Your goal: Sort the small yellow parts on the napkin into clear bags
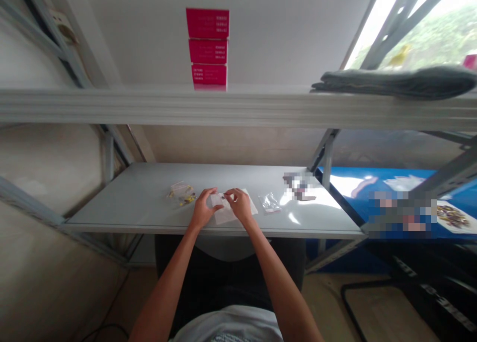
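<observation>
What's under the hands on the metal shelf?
A pale translucent packet lies under the left hand and right hand, over a white sheet; what the palms cover on the shelf cannot be seen.

Left hand [203, 208] and right hand [238, 204] on a paper sheet [227, 208], on a metal shelf [112, 203], small parts bag [182, 194] to the left, plastic bag [270, 203] to the right, three stacked boxes [207, 48] on the upper shelf [149, 107], folded cloth [391, 83] right of them
</observation>
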The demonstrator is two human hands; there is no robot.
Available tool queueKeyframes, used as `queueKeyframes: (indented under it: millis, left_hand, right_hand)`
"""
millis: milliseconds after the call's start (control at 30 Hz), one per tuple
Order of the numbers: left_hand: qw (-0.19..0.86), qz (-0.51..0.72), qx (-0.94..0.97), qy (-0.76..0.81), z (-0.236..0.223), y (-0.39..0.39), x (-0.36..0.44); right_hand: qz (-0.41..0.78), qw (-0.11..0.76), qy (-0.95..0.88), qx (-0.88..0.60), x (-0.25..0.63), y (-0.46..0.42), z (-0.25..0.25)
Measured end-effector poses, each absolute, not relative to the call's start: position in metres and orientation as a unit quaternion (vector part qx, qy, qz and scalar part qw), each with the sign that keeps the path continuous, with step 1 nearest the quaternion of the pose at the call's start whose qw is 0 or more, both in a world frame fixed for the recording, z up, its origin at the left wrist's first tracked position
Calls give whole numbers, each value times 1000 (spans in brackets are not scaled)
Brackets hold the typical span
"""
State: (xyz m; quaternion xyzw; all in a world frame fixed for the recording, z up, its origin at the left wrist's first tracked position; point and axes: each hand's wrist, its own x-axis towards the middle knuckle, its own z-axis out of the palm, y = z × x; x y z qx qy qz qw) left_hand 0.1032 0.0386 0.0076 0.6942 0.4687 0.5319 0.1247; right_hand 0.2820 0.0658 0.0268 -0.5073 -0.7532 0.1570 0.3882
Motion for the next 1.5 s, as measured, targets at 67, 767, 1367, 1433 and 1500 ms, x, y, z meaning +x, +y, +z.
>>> queueKeyframes:
  millis: [67,767,1367,1433,1500]
  left_hand:
    - [135,531,698,462,8,38,103]
    - [152,568,661,467,1,42,102]
    - [106,546,670,491,3,43,97]
    - [115,533,676,497,2,44,97]
    - [122,523,680,499,2,45,97]
  right_hand:
    - [199,390,-777,-453,279,64,31]
    - [205,295,-824,-438,280,59,55]
    - [214,453,-713,-491,289,63,40]
    - [152,436,-697,-548,294,66,29]
    - [109,390,-718,-567,297,69,20]
